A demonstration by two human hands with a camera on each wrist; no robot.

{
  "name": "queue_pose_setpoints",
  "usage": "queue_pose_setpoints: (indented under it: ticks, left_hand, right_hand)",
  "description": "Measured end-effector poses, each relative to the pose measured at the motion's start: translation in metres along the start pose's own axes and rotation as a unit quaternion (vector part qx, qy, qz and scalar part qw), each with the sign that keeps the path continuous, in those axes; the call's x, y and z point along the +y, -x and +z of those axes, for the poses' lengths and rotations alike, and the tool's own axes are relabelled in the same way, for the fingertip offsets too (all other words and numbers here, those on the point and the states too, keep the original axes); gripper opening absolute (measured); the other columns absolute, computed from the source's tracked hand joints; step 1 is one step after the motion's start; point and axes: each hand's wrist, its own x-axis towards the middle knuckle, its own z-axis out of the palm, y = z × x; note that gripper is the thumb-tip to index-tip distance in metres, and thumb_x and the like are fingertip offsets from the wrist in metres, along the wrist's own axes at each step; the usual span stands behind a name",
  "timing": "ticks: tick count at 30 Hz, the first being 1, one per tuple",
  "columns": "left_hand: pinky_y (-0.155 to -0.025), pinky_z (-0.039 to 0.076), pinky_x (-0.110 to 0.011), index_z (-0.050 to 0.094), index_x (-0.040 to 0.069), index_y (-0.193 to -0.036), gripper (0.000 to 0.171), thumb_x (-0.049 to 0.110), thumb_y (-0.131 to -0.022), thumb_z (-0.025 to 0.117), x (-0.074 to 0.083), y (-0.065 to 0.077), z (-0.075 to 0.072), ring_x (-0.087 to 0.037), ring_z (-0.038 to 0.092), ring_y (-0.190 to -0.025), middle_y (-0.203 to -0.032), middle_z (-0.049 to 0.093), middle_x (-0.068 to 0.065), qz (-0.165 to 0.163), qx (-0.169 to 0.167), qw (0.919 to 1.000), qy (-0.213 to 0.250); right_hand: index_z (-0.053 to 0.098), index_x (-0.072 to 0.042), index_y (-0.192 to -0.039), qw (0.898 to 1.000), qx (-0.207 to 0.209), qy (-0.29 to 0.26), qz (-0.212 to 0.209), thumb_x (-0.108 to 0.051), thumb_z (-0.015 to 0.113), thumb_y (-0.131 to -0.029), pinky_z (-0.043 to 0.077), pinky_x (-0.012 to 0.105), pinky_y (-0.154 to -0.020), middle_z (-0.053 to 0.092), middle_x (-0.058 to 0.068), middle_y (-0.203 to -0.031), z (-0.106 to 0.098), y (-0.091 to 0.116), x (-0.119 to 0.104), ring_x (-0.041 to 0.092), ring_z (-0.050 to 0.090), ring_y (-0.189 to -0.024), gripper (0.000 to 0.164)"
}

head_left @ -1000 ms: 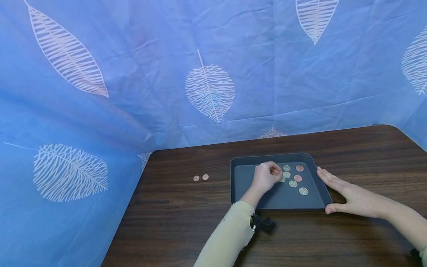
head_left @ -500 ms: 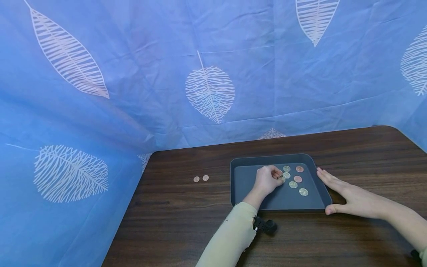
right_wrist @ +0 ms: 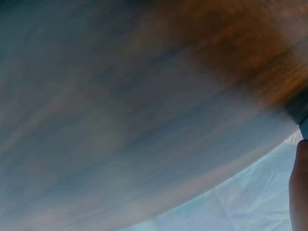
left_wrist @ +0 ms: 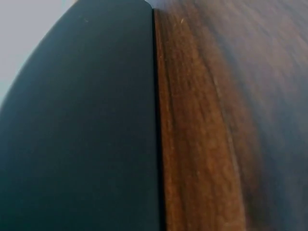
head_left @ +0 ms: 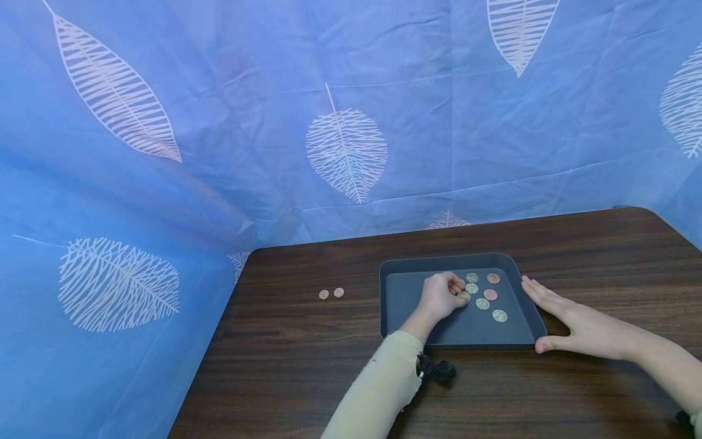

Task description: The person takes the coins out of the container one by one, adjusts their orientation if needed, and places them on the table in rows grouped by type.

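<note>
My left hand (head_left: 437, 296) is inside the dark grey baking tray (head_left: 406, 317), its fingertips and thumb pinching at a silvery coin (head_left: 464, 296). Several more coins lie just right of these fingers, among them a silvery coin (head_left: 499, 316) nearest the front and a copper-coloured coin (head_left: 493, 278) toward the back. The right hand (head_left: 581, 323) rests its straight fingers along the tray's right side, with the thumb at the near right corner. In the left wrist view, the tray's outer wall (left_wrist: 91, 120) fills the left part. A sliver of hand (right_wrist: 300, 192) shows at the right wrist view's edge.
Two copper-coloured coins, a left coin (head_left: 323, 294) and a right coin (head_left: 339, 292), lie side by side on the dark wood table (head_left: 285, 366), left of the tray. A blue cloth with white leaves (head_left: 247, 122) hangs behind the table.
Over the last second my left hand has shifted slightly right and toward me, its fingertips coming to the silvery coin. The right hand has stayed against the tray.
</note>
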Motion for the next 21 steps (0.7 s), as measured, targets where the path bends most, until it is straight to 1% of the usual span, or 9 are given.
queue_pose_setpoints:
  ticks: [4,10,13,19,21]
  left_hand:
    - [-0.056,0.041,-0.011,0.069,0.005,-0.085,0.016,0.002,-0.074,0.08,0.0004,-0.0008,-0.0009,0.002,0.049,-0.06,-0.071,0.061,0.004,-0.008,-0.007,0.9999,0.013]
    - [-0.057,0.041,-0.012,0.069,0.006,-0.086,0.019,0.001,-0.073,0.081,0.0005,-0.0009,0.0,0.001,0.048,-0.061,-0.071,0.06,0.006,-0.028,-0.005,0.9994,0.021]
    - [-0.057,0.041,-0.012,0.068,0.006,-0.087,0.02,0.002,-0.073,0.081,-0.0003,-0.0011,0.0004,0.001,0.048,-0.061,-0.072,0.059,0.006,-0.027,-0.01,0.9994,0.022]
    - [-0.059,0.04,-0.012,0.067,0.007,-0.087,0.02,0.004,-0.073,0.081,-0.001,-0.0017,0.0016,0.001,0.047,-0.062,-0.071,0.057,0.008,-0.02,-0.022,0.9996,0.002]
    - [-0.059,0.04,-0.012,0.067,0.007,-0.087,0.021,0.004,-0.073,0.082,-0.0012,-0.0017,0.002,0.001,0.047,-0.062,-0.071,0.056,0.008,-0.023,-0.021,0.9995,0.006]
  right_hand:
    - [0.003,-0.018,-0.155,1.0,-0.001,0.002,0.0,-0.036,0.076,-0.081,0.039,0.068,-0.081,0.001,0.014,-0.159,-0.0002,-0.0006,0.0004,0.057,0.031,-0.126,0.105]
    - [0.003,-0.018,-0.155,1.0,0.001,0.008,0.001,-0.037,0.076,-0.08,0.039,0.068,-0.079,0.003,0.016,-0.158,-0.0003,-0.001,0.0011,0.058,0.033,-0.125,0.106]
    - [0.004,-0.018,-0.155,1.0,0.001,0.008,0.001,-0.037,0.076,-0.08,0.04,0.067,-0.079,0.003,0.016,-0.158,-0.0003,-0.0009,0.0011,0.057,0.033,-0.125,0.106]
    - [0.004,-0.018,-0.155,1.0,0.003,0.009,0.0,-0.037,0.077,-0.08,0.04,0.066,-0.08,0.003,0.014,-0.159,0.0001,-0.0002,0.0009,0.056,0.033,-0.125,0.106]
    - [0.004,-0.018,-0.155,1.0,0.004,0.009,0.0,-0.037,0.077,-0.079,0.04,0.066,-0.08,0.003,0.013,-0.159,0.0003,0.0002,0.001,0.056,0.033,-0.125,0.107]
